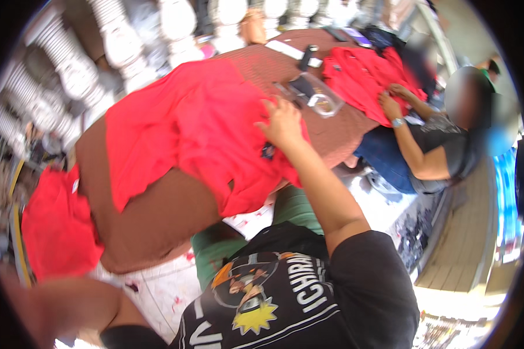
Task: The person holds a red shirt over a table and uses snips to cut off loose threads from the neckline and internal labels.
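A red cloth garment [204,125] lies spread and wrinkled over a brown-covered table [151,224], its near edge hanging toward my lap. My right hand [283,122] rests on the garment's right part, fingers spread, palm down. A small dark patch [268,150] shows on the cloth just below that hand. At the lower left, my left arm [108,299] is bent and smeared by motion. Its hand cannot be made out. Another red garment [61,224] hangs over the table's left end, near that arm.
On the right, a co-worker [434,139] handles a red garment [361,75]. Between us sits a clear plastic box [317,96] with small items, beside a black object [308,57]. White balusters [177,29] line the far side. Red scraps dot the tiled floor [163,294].
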A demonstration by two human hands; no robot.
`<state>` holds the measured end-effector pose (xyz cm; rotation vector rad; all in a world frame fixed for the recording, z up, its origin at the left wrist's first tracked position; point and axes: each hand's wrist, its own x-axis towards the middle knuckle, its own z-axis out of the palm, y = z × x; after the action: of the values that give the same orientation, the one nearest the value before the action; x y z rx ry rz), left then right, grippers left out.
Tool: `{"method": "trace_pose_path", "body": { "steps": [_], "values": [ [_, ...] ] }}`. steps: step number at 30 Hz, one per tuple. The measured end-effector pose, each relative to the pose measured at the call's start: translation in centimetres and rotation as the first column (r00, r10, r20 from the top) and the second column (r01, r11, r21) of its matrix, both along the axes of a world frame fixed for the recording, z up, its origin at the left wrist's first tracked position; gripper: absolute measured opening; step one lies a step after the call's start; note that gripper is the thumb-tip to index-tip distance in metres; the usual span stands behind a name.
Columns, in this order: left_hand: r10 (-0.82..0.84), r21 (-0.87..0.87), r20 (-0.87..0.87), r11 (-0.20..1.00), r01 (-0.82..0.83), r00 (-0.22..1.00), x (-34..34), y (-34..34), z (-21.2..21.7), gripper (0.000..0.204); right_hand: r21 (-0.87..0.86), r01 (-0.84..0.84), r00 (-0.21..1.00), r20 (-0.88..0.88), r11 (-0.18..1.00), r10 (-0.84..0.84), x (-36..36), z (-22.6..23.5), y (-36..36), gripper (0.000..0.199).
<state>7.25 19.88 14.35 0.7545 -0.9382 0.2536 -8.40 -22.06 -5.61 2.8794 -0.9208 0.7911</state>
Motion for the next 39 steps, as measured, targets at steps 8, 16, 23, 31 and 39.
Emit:
{"method": "trace_pose_path", "body": {
  "steps": [8, 16, 23, 31, 39],
  "values": [
    [0.294, 0.364, -0.063, 0.896, -0.253, 0.954, 0.5, -4.4, -5.8, 0.034, -0.051, -0.822, 0.173, 0.927, 0.567, 0.334, -11.1, 23.4, 11.1, 0.100],
    [0.096, 0.621, -0.004, 0.780, -0.073, 0.995, -2.9, -10.5, -9.8, 0.033, -0.192, -0.608, 0.086, 0.949, 0.771, 0.304, -17.9, 23.1, 8.9, 0.097],
    [0.010, 0.674, 0.036, 0.738, -0.032, 0.999, -5.4, -12.0, -10.1, 0.032, -0.210, -0.568, 0.058, 0.954, 0.796, 0.293, -20.6, 22.1, 7.3, 0.094],
    [0.005, 0.702, 0.035, 0.712, -0.028, 0.999, -7.9, -12.7, -10.7, 0.031, -0.229, -0.563, 0.050, 0.950, 0.794, 0.309, -24.5, 21.3, 6.0, 0.091],
    [0.005, 0.599, 0.114, 0.797, -0.072, 0.993, -10.0, -13.1, -7.9, 0.030, -0.205, -0.604, 0.057, 0.953, 0.771, 0.298, -25.2, 21.6, 3.0, 0.088]
  ]
}}
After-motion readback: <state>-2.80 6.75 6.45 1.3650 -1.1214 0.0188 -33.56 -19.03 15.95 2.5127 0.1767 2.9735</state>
